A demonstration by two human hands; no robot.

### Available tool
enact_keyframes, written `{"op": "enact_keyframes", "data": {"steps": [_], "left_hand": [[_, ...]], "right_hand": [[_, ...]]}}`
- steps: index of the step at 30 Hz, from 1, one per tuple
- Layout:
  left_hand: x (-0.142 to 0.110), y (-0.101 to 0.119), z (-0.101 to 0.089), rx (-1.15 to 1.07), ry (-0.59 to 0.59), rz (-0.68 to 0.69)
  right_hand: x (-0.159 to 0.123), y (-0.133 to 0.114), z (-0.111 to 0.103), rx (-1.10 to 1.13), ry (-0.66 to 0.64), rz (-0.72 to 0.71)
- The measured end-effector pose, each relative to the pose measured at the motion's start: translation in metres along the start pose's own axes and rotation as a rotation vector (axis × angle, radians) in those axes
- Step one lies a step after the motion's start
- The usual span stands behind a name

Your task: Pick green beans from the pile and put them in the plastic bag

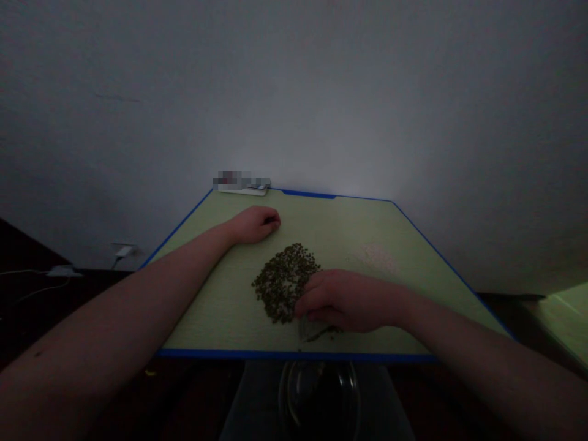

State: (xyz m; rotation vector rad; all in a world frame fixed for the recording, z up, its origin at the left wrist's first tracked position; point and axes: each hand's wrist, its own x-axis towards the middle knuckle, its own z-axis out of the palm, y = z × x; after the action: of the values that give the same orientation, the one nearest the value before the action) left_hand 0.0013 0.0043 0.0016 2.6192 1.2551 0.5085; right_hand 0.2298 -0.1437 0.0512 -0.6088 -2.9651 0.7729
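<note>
A spread of small greenish-brown grains or beans (285, 278) covers the middle of the table. My right hand (342, 300) is at its right edge, fingers curled down and pressed together; what they may hold is hidden. Below these fingers lies a pale, see-through object (304, 331), too dim to name, with a few dark grains beside it. Beyond the spread, to the left, my left hand (256, 224) rests on the tabletop with its fingers curled in, and nothing shows in it. A small patch of pale bits (380, 256) lies beyond my right wrist.
The light green table (215, 318) has a blue rim and stands against a grey wall. A white tray-like object (243, 190), partly blurred out, sits at the far left corner. Below the near edge, a clear round bowl (319, 398) with dark contents rests at my lap.
</note>
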Motion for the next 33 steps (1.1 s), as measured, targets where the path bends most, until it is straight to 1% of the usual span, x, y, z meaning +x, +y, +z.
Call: {"op": "enact_keyframes", "data": {"steps": [5, 10, 15, 18, 21, 23, 26, 29, 33], "left_hand": [[0.0, -0.002, 0.001, 0.003, -0.006, 0.003], [0.0, -0.003, 0.002, -0.006, -0.01, 0.007], [0.0, -0.002, 0.002, -0.009, -0.01, 0.001], [0.0, -0.001, 0.001, -0.018, -0.013, 0.001], [0.0, 0.0, 0.0, -0.017, -0.012, 0.001], [0.0, 0.001, 0.0, -0.018, -0.009, -0.005], [0.0, 0.001, 0.0, -0.02, -0.006, -0.011], [0.0, 0.0, 0.0, -0.008, -0.012, -0.016], [0.0, -0.001, 0.001, -0.002, -0.006, -0.008]], "right_hand": [[-0.019, 0.0, 0.008, -0.007, 0.079, 0.209], [-0.034, -0.001, 0.019, 0.036, 0.138, 0.366], [-0.043, -0.012, 0.027, 0.086, 0.185, 0.49], [-0.047, -0.02, 0.031, 0.114, 0.198, 0.51], [-0.055, -0.025, 0.033, 0.133, 0.205, 0.481], [-0.061, -0.024, 0.033, 0.142, 0.209, 0.467], [-0.065, -0.018, 0.031, 0.143, 0.233, 0.484], [-0.058, -0.011, 0.027, 0.122, 0.248, 0.501], [-0.035, -0.007, 0.023, 0.056, 0.23, 0.458]]}}
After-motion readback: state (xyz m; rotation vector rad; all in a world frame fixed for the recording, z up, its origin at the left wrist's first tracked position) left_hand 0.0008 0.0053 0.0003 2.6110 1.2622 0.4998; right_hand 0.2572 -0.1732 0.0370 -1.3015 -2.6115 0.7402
